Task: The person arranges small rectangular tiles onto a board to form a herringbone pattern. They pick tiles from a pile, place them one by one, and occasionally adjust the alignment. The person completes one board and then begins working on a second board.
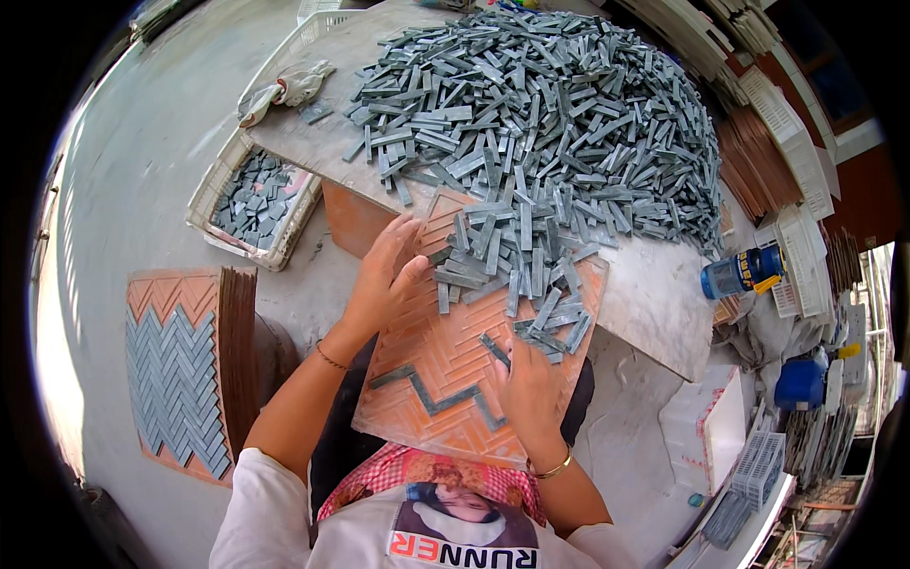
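An orange herringbone mould tray (445,417) leans on my lap against a stone slab table (654,294). A zigzag row of grey stone strips (438,396) lies in its lower grooves. A loose heap of the same grey strips (517,261) covers its upper part, spilling from a large pile (559,114) on the slab. My left hand (382,275) rests spread on the tray's upper left edge, touching the heap. My right hand (529,391) presses fingers down on strips near the tray's middle, beside one dark strip (494,349). Neither hand clearly grips a piece.
On the floor at left stands a stack of orange trays (237,351), with a filled tray of grey herringbone strips (175,379) beside it. A white crate (256,199) holds small grey pieces. A cloth glove (284,90) lies on the slab. A blue bottle (739,273) and white crates sit at right.
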Motion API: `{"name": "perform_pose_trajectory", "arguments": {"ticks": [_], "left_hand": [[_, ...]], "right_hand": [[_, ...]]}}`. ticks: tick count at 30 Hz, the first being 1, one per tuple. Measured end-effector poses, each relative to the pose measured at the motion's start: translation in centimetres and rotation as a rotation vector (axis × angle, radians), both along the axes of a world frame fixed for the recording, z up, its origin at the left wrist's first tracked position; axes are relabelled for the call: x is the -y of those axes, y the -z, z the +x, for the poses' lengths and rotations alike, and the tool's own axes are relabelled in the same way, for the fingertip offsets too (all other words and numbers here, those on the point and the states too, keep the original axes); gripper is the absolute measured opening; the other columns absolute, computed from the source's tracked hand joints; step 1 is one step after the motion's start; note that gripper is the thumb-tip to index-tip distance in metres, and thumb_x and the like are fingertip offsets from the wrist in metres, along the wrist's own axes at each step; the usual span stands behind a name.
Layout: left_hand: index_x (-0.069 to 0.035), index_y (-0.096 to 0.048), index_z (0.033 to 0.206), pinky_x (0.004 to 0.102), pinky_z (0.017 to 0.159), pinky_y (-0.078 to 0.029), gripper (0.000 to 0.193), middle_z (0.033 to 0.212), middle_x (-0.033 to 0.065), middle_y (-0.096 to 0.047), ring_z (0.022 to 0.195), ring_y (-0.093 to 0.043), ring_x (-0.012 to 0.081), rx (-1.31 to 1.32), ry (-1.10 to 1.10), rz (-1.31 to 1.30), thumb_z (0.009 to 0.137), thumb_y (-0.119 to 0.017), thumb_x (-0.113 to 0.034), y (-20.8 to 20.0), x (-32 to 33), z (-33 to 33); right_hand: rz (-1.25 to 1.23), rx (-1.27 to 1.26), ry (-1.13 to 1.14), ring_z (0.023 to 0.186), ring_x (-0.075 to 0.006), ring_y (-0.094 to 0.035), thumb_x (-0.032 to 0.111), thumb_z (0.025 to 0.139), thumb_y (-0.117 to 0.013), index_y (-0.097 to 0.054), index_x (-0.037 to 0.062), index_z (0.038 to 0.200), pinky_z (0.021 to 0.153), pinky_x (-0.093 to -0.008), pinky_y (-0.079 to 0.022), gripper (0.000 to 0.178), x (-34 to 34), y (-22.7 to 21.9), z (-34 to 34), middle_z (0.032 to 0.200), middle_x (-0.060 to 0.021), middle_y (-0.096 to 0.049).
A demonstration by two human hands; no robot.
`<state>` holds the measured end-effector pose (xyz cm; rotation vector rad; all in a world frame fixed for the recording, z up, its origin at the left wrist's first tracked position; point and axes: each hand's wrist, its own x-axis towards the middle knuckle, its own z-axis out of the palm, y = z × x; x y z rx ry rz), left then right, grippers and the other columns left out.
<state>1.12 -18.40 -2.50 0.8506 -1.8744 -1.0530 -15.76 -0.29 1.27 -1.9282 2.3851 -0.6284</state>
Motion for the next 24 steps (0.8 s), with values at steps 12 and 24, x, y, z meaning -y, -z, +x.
{"name": "perform_pose_trajectory", "arguments": {"ticks": [12, 24], "left_hand": [[0.001, -0.067, 0.092, 0.027, 0.07, -0.051, 0.012, 0.089, 0.0113, -0.068, 0.078, -0.065, 0.018, 0.028, -0.288, 0.228, 0.083, -0.06, 0.002, 2.0, -11.6, 10.5], [-0.004, -0.067, 0.095, 0.0359, 0.069, -0.049, 0.024, 0.087, 0.0089, -0.059, 0.081, -0.058, 0.027, 0.188, -0.159, -0.099, 0.072, -0.07, -0.001, 1.2, -12.0, 7.9]], "right_hand": [[0.056, 0.355, -0.619, 0.087, -0.0292, -0.057, 0.0, 0.073, -0.067, -0.062, 0.0013, 0.093, 0.076, -0.0368, -0.047, 0.021, 5.0, 0.8, 3.8, 0.092, -0.011, -0.057], [-0.016, 0.317, -0.608, 0.081, -0.0277, -0.06, 0.004, 0.079, -0.064, -0.063, 0.0024, 0.09, 0.069, -0.0368, -0.048, 0.011, 6.1, 2.0, 4.2, 0.083, -0.0097, -0.062]]}}
